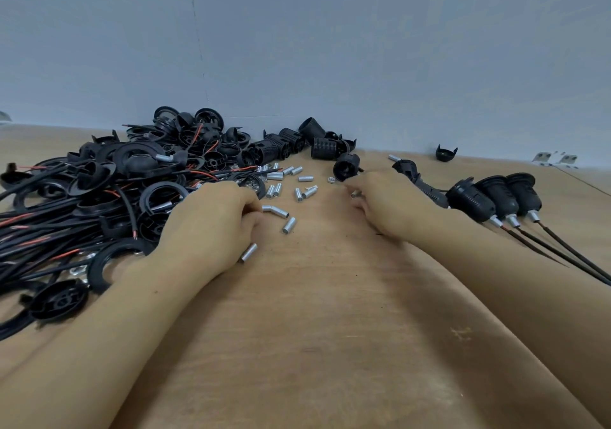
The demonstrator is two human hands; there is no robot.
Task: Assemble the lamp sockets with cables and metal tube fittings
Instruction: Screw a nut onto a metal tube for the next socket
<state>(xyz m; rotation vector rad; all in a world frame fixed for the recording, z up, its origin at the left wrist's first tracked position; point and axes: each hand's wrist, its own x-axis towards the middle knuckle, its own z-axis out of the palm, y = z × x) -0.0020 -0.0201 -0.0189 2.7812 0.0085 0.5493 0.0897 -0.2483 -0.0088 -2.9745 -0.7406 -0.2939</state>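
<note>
A person's two bare forearms reach across a wooden counter (pixel 317 329) toward a scatter of small silver metal tube fittings (pixel 291 180), the landmark here.

The left hand (pixel 211 223) lies at the near left edge of that scatter, fingers curled under; loose tubes touch it, but whether it grips one cannot be told. The right hand (pixel 386 203) lies to the right of the scatter, fingers curled, apparently pinching one short tube (pixel 355 193) at its fingertips.

The tubes look light, rigid and smooth, likely to roll and slip; a fingertip pinch across the middle should suit them. The black plastic lamp sockets (pixel 291 144), beyond the scatter against the wall, look stiff and ribbed, easy to hold around the barrel. One loose socket (pixel 345 165) lies just beyond the right hand.

Left of the scatter sits a tangled heap of black cables (pixel 49 230) with red ends, rings and caps; the soft cables could snag when pulled free. Far right of the scatter lie three finished sockets (pixel 496 197), tubes and cables fitted.
</note>
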